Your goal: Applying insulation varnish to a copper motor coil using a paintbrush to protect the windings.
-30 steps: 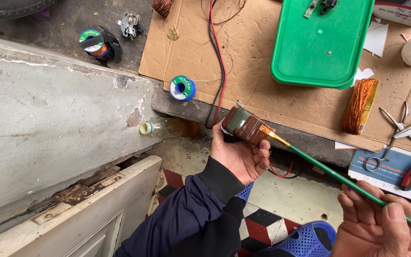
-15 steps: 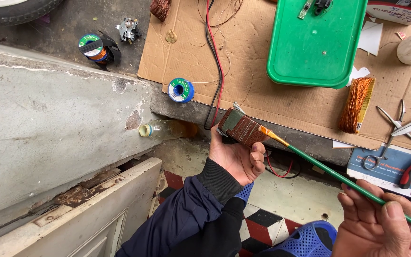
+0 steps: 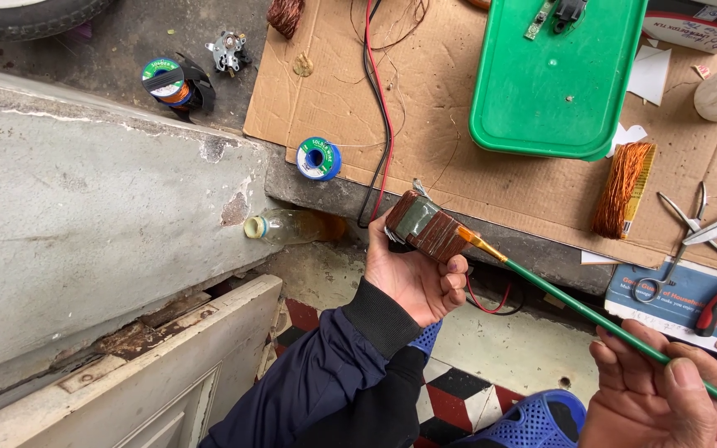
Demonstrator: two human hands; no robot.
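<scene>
While the left hand [image 3: 412, 278] grips the brown coil block [image 3: 425, 228] over the cardboard's [image 3: 458, 149] near edge, right-hand fingers [image 3: 653, 398] pinch the green brush [image 3: 591, 314], tip touching it. Block seems heavy, stiff; best held by its sides. Brush looks light, thin.

Green brush handle [image 3: 616, 330], brown coil block [image 3: 425, 228], green tray [image 3: 553, 79].

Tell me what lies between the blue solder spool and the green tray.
In the head view, red and black wires cross bare cardboard between the blue solder spool and green tray.
</scene>
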